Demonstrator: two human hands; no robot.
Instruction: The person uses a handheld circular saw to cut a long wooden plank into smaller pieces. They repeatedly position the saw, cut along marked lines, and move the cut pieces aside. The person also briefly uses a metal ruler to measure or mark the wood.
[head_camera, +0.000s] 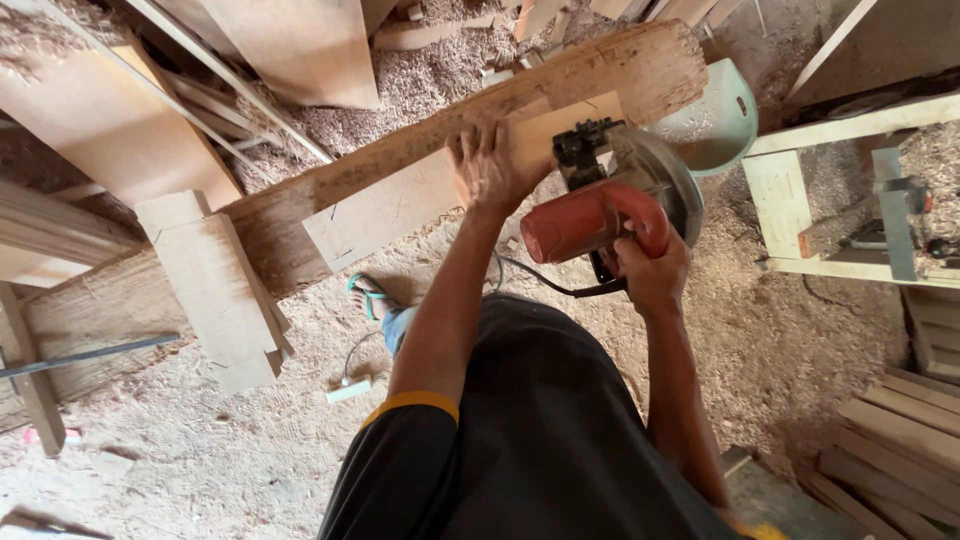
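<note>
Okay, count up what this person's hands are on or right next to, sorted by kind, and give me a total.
Power tools: 1, the red circular saw, gripped by the right hand.
Wooden pieces: 2, the pale board under the left hand, and the rough beam it lies on.
Total: 3

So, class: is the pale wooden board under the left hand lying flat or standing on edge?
Flat: the pale wooden board lies broad face up on the rough plank, left hand spread on it.
</note>
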